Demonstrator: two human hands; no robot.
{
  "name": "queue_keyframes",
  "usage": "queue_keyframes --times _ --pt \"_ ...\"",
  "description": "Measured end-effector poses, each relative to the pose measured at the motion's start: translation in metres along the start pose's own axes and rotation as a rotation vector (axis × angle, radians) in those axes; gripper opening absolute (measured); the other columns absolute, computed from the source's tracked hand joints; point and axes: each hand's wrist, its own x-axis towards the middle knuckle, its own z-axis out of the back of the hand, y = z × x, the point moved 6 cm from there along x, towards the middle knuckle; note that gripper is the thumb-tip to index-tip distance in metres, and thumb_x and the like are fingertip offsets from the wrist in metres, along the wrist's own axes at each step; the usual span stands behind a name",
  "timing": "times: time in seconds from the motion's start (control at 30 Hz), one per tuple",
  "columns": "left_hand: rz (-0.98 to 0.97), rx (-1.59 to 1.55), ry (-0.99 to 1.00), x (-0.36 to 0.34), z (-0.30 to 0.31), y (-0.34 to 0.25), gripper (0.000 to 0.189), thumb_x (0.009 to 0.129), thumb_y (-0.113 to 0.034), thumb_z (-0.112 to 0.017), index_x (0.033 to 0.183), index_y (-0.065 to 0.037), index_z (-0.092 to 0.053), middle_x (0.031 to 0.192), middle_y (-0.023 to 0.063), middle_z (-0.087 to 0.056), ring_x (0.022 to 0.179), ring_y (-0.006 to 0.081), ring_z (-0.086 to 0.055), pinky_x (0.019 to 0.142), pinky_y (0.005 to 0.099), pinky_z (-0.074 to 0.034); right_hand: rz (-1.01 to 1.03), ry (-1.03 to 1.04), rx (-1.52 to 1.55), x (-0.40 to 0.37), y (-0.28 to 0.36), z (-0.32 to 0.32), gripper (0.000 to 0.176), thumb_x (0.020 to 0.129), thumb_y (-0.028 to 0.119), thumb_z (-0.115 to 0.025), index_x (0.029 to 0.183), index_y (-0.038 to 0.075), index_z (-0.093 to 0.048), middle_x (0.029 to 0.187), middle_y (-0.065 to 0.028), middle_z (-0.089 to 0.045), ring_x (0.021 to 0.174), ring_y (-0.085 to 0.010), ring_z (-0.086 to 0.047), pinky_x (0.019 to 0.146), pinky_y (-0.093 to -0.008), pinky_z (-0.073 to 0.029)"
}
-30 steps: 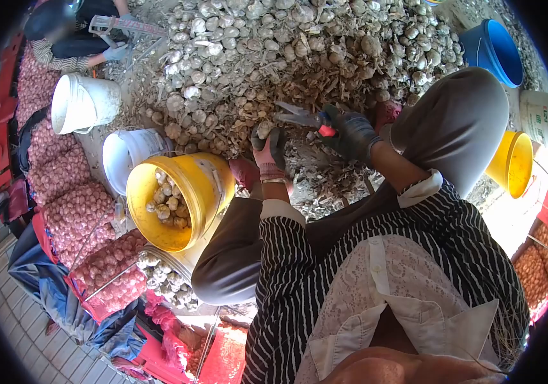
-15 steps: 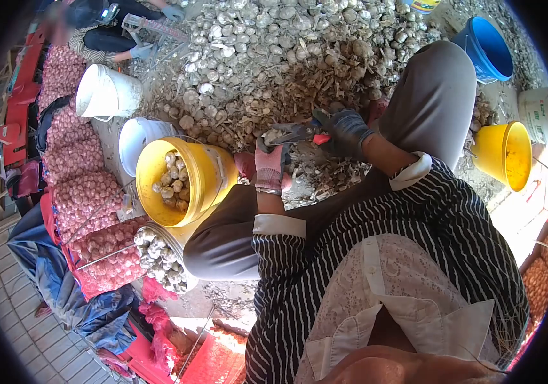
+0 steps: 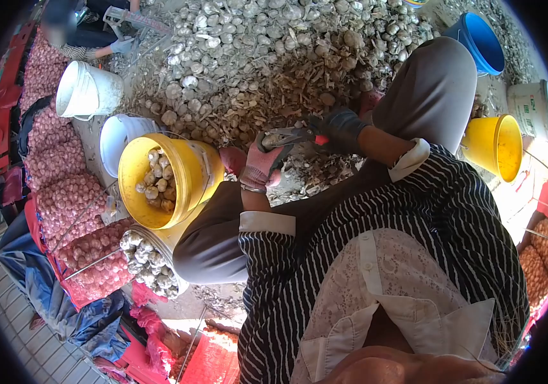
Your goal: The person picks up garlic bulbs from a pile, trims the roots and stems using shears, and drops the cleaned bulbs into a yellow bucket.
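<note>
My left hand [image 3: 262, 163], in a pink and grey glove, holds a garlic bulb [image 3: 272, 139] in front of my knees. The right hand [image 3: 341, 128], in a dark glove, grips shears [image 3: 293, 136] with red handles, and the blades sit at the bulb. A big heap of garlic bulbs [image 3: 274, 45] with dry stalks lies just beyond both hands. Left of my left knee stands a yellow bucket [image 3: 136, 168] holding several trimmed bulbs.
Two white buckets [image 3: 85, 89] [image 3: 115, 137] stand left of the heap; a blue bucket [image 3: 482, 41] and a yellow bucket [image 3: 498, 146] are on the right. Red mesh sacks of garlic [image 3: 72, 198] line the left. Another person [image 3: 88, 35] works at top left.
My left hand has drawn the bulb down from the heap toward my knees, and the shears have closed in on it. The view has shifted slightly.
</note>
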Motion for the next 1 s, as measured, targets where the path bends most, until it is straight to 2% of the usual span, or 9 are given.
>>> queue_keyframes --times 0.1,0.23,0.33,0.47,0.67,0.77,0.8,0.9,1.0 --pt "0.019 -0.09 0.064 0.002 -0.003 0.009 0.032 0.079 -0.01 -0.068 0.108 0.001 -0.058 0.093 0.0065 -0.067 0.081 0.0141 -0.062 0.072 0.0269 -0.049 -0.077 0.126 -0.063 0.001 -0.002 -0.018 0.065 0.074 0.038 -0.066 0.127 0.005 -0.049 0.073 -0.015 -0.06 0.068 -0.0327 -0.06 0.063 -0.0445 -0.045" --pt "0.058 -0.251 0.169 -0.002 -0.009 0.003 0.032 0.081 -0.013 -0.067 0.109 0.001 -0.059 0.09 0.0062 -0.066 0.075 0.0131 -0.062 0.064 0.025 -0.05 -0.038 0.048 0.032 0.003 -0.004 -0.024 0.061 0.074 0.031 -0.066 0.126 0.005 -0.049 0.073 -0.0134 -0.06 0.067 -0.0322 -0.06 0.061 -0.0448 -0.045" --pt "0.288 -0.38 0.214 -0.011 -0.009 -0.001 0.021 0.086 -0.011 -0.06 0.104 -0.001 -0.061 0.087 0.0021 -0.065 0.077 0.0124 -0.06 0.07 0.0262 -0.048 -0.09 0.113 0.054 0.006 0.001 -0.008 0.049 0.074 0.027 -0.065 0.117 0.008 -0.053 0.08 -0.0127 -0.063 0.074 -0.0313 -0.062 0.064 -0.0453 -0.047" --pt "0.29 -0.248 0.224 -0.012 -0.016 -0.009 0.022 0.087 -0.012 -0.058 0.106 -0.001 -0.061 0.09 0.0035 -0.065 0.084 0.0152 -0.062 0.075 0.0272 -0.048 -0.14 0.243 0.052 0.018 -0.013 -0.03 0.035 0.074 0.023 -0.062 0.108 0.013 -0.058 0.089 -0.0119 -0.066 0.085 -0.0313 -0.065 0.07 -0.0453 -0.05" --pt "-0.19 -0.107 -0.01 0.0 -0.007 -0.003 0.028 0.09 -0.011 -0.055 0.117 -0.008 -0.057 0.114 0.0091 -0.058 0.106 0.0196 -0.056 0.09 0.03 -0.045 -0.331 0.052 0.26 0.012 -0.02 -0.027 0.035 0.079 0.029 -0.062 0.109 0.012 -0.057 0.092 -0.0143 -0.065 0.086 -0.0342 -0.064 0.073 -0.0459 -0.049" --pt "0.135 -0.689 -0.409 0.0 0.013 0.007 0.014 0.089 -0.015 -0.056 0.103 -0.012 -0.06 0.096 0.0064 -0.057 0.086 0.0222 -0.056 0.085 0.0428 -0.048 -0.365 -0.005 0.514 0.0 -0.012 -0.029 0.039 0.082 0.036 -0.061 0.111 0.01 -0.054 0.091 -0.0164 -0.064 0.084 -0.0358 -0.063 0.073 -0.0467 -0.048" --pt "0.14 -1.151 -0.407 0.0 0.012 0.0 0.013 0.087 -0.025 -0.059 0.085 -0.012 -0.058 0.081 0.0016 -0.055 0.076 0.0214 -0.054 0.08 0.0447 -0.049 -0.364 -0.013 0.513 -0.003 -0.008 -0.027 0.039 0.082 0.036 -0.061 0.111 0.01 -0.054 0.091 -0.0164 -0.064 0.084 -0.0358 -0.063 0.073 -0.0467 -0.048" --pt "0.128 -1.366 -0.545 -0.001 0.004 -0.005 0.022 0.085 -0.032 -0.062 0.076 -0.014 -0.055 0.075 -0.0023 -0.054 0.075 0.0207 -0.055 0.079 0.0426 -0.05 -0.359 0.006 0.551 -0.003 -0.002 -0.03 0.045 0.083 0.041 -0.061 0.114 0.011 -0.05 0.09 -0.0179 -0.064 0.084 -0.0366 -0.062 0.073 -0.0467 -0.047" --pt "0.107 -1.302 -0.415 0.003 -0.016 -0.009 0.021 0.088 -0.031 -0.058 0.082 -0.011 -0.055 0.087 0.0035 -0.059 0.088 0.0258 -0.059 0.085 0.046 -0.049 -0.385 0.019 0.472 0.002 -0.002 -0.03 0.046 0.081 0.039 -0.063 0.117 0.013 -0.048 0.089 -0.0181 -0.064 0.085 -0.0363 -0.062 0.074 -0.0457 -0.047"
